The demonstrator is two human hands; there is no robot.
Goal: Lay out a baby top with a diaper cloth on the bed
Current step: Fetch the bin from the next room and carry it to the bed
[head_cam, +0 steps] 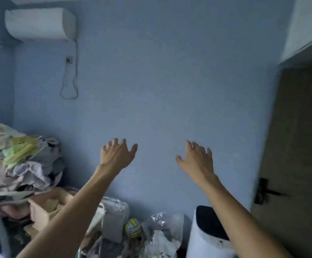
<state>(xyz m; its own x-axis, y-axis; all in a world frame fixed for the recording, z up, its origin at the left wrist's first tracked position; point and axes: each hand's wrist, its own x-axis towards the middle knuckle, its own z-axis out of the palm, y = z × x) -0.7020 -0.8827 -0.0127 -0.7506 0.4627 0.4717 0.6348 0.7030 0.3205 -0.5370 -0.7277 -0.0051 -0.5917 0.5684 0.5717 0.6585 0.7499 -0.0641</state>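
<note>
Hands are reaching up before the blue wall (160,90): left hand (117,155) and right hand (198,161), two, both spread and holding nothing. One clothes pile (19,161) is sitting far left; baby top and diaper cloth cannot be told.

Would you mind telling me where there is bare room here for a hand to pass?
Free: between both hands, before the wall. Crowded: clothes pile left, bags and ball below.
</note>
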